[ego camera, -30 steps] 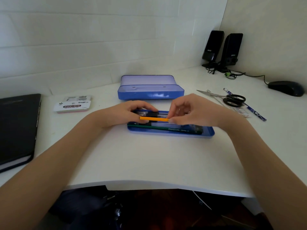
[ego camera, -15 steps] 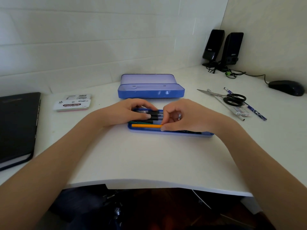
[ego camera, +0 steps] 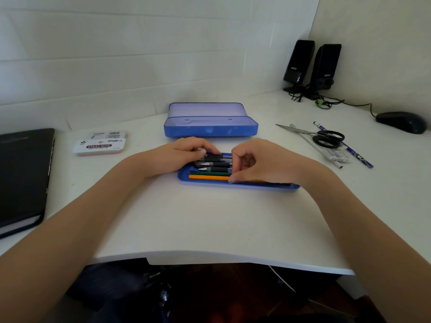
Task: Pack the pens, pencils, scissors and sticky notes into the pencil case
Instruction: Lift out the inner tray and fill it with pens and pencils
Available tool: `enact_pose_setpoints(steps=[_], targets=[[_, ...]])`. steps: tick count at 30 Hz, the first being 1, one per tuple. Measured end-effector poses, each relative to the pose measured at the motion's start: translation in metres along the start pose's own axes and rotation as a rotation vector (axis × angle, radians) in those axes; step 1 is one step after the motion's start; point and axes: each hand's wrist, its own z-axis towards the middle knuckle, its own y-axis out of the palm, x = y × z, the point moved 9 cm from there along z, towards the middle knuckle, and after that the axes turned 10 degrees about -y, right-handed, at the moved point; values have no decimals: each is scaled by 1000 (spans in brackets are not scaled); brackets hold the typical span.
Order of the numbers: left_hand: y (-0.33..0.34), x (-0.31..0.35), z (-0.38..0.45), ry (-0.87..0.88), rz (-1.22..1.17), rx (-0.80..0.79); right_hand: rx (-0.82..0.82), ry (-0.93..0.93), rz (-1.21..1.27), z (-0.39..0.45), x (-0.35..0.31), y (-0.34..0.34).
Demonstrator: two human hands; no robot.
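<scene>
Since a second ago, the orange pencil (ego camera: 208,177) has gone from being held above the shallow blue metal pencil-case tray (ego camera: 238,185) to lying inside it along the near wall, beside a green pencil (ego camera: 210,173) and several black-gripped pens (ego camera: 215,163). At the centre of the frame, the right hand (ego camera: 261,163) rests over the tray with its fingers curled, its thumb tip pressing on the orange pencil; the grip pinches nothing that can be seen. The left hand (ego camera: 184,155) curls its fingertips onto the black pens at the tray's far left. Just behind the tray, the blue case's deeper half (ego camera: 211,127) sits with its lid open. At right of the frame, black-handled scissors (ego camera: 324,137) lie across a white pen (ego camera: 326,152) and a blue patterned pencil (ego camera: 354,155) on the white table (ego camera: 210,217). At left of centre lies a pack of sticky notes (ego camera: 99,148), well apart from the tray. A black notebook (ego camera: 23,173) sits at the left edge; two black speakers (ego camera: 312,66) and a black mouse (ego camera: 401,121) are at upper right.
</scene>
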Motion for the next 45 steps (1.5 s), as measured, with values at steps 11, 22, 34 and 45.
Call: enact_pose_setpoints(steps=[11, 22, 34, 45], targets=[[-2, -5, -1, -32, 13, -10, 213, 11, 20, 5, 3, -13], [-3, -8, 2, -42, -77, -6, 364, 553, -291, -37, 97, -72], [1, -6, 0, -29, -15, -64, 352, 641, -367, -34, 91, -69], [-1, -5, -1, -22, 58, -4, 324, 624, -419, -33, 88, -67]])
